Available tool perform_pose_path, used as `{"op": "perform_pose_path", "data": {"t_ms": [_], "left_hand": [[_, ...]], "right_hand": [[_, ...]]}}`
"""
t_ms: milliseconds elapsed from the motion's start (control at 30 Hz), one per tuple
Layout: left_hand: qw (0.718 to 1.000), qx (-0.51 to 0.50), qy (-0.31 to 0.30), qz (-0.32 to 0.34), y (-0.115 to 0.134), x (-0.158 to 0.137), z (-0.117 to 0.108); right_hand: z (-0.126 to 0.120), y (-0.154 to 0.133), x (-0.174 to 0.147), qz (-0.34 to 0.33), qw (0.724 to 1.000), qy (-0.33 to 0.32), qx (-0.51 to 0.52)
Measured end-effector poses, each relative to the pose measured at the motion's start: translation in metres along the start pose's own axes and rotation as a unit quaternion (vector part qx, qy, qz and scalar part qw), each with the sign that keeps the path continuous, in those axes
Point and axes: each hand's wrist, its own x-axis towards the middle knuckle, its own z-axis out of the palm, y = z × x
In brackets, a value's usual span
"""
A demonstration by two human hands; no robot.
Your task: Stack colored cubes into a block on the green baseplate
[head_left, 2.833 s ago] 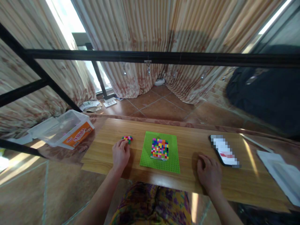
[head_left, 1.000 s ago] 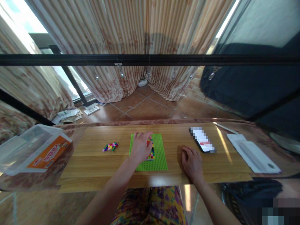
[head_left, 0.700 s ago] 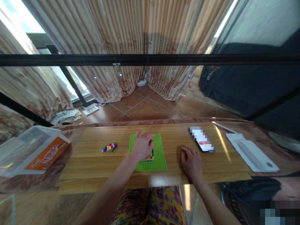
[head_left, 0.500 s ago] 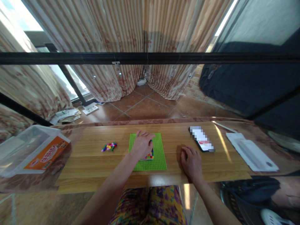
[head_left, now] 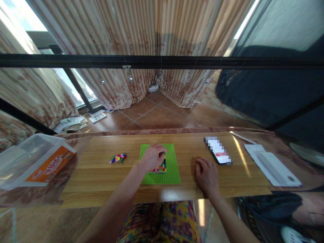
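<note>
My left hand (head_left: 152, 156) curls over the brick mosaic (head_left: 159, 167) on the green baseplate (head_left: 172, 168); whether it grips a brick, I cannot tell. I'd press straight down while my right hand (head_left: 207, 176), loosely flat and holding nothing, rests on the worktop (head_left: 101, 175).

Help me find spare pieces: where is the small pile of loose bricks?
In the head view, the loose bricks lie on the wooden table, left of the green baseplate and the left hand.

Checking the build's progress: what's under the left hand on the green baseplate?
The left hand covers most of the multicoloured brick patch on the green baseplate; only its near rows show.
</note>
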Motion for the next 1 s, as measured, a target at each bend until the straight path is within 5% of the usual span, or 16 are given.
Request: {"op": "perform_pose_path", "data": {"t_ms": [600, 1000], "left_hand": [[0.989, -0.022, -0.022, -0.144, 0.0010, 0.0030, 0.0026], [0.988, 0.004, -0.032, -0.151, 0.0070, 0.0063, 0.0004]], "right_hand": [[-0.0011, -0.0010, 0.0003, -0.002, 1.000, -0.002, -0.003], [-0.0012, -0.0009, 0.0000, 0.003, 1.000, -0.008, 0.007]]}}
